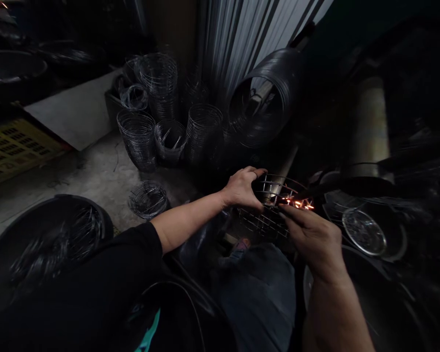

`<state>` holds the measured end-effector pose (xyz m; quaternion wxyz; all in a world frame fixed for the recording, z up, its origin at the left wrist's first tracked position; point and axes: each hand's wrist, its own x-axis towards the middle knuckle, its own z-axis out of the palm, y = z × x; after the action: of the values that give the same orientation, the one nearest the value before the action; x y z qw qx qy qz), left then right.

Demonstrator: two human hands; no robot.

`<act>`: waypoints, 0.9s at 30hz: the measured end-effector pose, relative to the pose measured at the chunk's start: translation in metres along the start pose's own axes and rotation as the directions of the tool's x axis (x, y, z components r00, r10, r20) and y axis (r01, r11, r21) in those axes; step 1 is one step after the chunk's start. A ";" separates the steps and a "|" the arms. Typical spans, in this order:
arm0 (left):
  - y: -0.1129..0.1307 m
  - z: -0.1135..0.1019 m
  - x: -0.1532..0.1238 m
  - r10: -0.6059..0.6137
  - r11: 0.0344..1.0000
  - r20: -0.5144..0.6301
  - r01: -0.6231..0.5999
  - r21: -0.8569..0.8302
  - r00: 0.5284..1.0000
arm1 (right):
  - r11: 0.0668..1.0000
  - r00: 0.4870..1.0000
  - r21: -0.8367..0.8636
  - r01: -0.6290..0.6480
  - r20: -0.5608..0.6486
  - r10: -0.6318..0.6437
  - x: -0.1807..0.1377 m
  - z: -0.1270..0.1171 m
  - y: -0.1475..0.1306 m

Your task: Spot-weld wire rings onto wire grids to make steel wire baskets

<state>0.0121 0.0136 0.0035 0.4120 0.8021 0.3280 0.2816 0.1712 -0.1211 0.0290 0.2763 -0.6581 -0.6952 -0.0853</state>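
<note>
In the middle of the head view is a round wire basket (258, 222) of thin crossed metal rods, held on its side. My left hand (242, 188) grips its left part, thumb and fingers curved round the wires. From the right, my right hand (315, 237) pinches the basket's near wires, its fingertips close to my left thumb. Whether a separate short wire is also between those fingers, I cannot tell. Orange sparks (298, 203) glow just above my right fingers, beside a dark bar-shaped machine part (324, 188). The contact point itself is hidden.
Stacks of wire rings (136, 139) stand on the floor ahead, with a big wire coil (266, 98) behind. A black tub (55, 198) with loose wires lies left. A thick metal cylinder (370, 122) and a bowl of small pieces (364, 232) are on the right.
</note>
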 end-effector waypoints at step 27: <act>-0.026 -0.013 -0.056 -0.030 0.970 -0.012 0.026 -0.242 0.999 | 0.933 0.967 0.332 0.136 0.158 -0.198 -0.034 -0.044 -0.090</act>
<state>-0.0401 -0.0106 -0.0221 0.5081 0.7389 0.3057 0.3201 0.0959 -0.1827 0.0712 0.3035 -0.5482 -0.7764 0.0677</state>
